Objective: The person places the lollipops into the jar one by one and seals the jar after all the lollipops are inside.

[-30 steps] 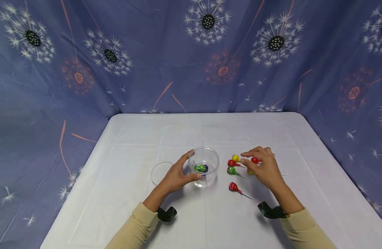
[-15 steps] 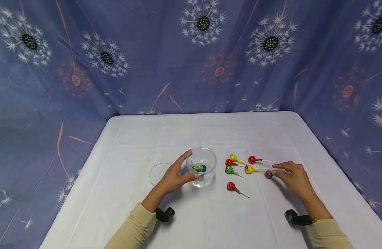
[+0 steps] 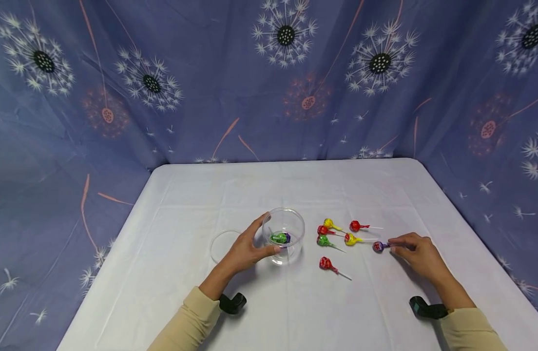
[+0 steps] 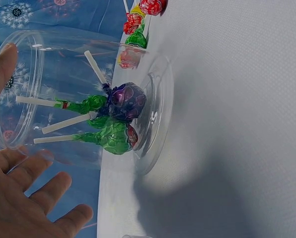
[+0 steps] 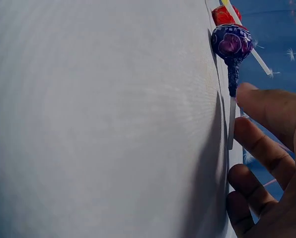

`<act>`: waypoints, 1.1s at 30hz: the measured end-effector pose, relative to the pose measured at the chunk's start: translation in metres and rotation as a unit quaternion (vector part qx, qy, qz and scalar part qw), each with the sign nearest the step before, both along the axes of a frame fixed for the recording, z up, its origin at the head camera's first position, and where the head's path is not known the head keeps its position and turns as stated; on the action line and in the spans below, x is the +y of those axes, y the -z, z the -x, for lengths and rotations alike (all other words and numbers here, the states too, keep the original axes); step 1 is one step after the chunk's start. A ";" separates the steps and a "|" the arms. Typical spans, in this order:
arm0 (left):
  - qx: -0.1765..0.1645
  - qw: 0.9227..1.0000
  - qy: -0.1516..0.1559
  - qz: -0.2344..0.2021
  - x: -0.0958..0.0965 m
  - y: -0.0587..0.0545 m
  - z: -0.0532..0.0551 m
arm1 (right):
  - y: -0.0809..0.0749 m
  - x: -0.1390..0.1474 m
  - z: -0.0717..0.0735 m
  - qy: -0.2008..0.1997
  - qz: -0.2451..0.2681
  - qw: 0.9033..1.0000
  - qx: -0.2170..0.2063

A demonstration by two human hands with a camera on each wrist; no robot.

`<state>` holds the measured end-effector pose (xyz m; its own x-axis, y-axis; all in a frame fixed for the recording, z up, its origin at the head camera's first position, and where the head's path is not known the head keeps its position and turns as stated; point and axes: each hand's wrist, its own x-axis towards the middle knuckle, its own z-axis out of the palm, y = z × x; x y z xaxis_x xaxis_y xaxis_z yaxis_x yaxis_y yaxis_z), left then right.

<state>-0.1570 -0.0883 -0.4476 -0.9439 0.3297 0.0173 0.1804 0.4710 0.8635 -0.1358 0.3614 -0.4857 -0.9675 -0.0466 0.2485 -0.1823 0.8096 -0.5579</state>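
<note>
My left hand [image 3: 248,247] holds a clear plastic cup [image 3: 291,222] by its side, thumb in front and fingers behind. Inside it, green and purple wrapped lollipops [image 4: 119,135] lie with their white sticks toward the rim. At the right, my right hand [image 3: 420,256] has thumb and index finger at the stick of a purple lollipop [image 3: 378,247], pinching it close to the wrapper. That lollipop [image 5: 232,44] is low at the tabletop; the other right fingers curl loosely beside its stick.
Between the hands lie several lollipops: a green one [image 3: 323,240], red ones [image 3: 326,263] and yellow ones [image 3: 350,239]. A clear round lid [image 3: 213,243] lies left of the cup. The white-covered table [image 3: 251,185] meets a blue patterned curtain [image 3: 216,63].
My right hand has moved right, away from the loose lollipops, to the purple one, and its thumb and index finger have closed on the stick. My left hand stays at the cup.
</note>
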 end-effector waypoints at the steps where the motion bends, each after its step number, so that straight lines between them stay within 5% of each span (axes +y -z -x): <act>1: -0.001 1.000 0.000 0.000 0.000 0.000 0.000 | 0.001 0.000 0.001 -0.002 0.001 1.000 0.003; 20: -0.008 1.000 -0.003 0.013 0.000 -0.001 -0.001 | 0.005 -0.002 0.000 0.034 -0.008 0.999 -0.028; 27: -0.010 1.000 -0.006 0.016 0.000 -0.001 -0.001 | -0.007 -0.008 -0.003 0.012 0.031 0.999 -0.039; 33: -0.008 1.000 -0.003 0.012 0.000 -0.001 -0.001 | -0.028 -0.035 -0.002 -0.003 0.080 0.997 -0.005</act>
<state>-0.1561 -0.0888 -0.4469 -0.9462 0.3234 -0.0060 0.1630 0.4926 0.8548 -0.1337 0.3264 -0.4578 -0.9697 -0.0122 0.2442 -0.1806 0.7090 -0.6817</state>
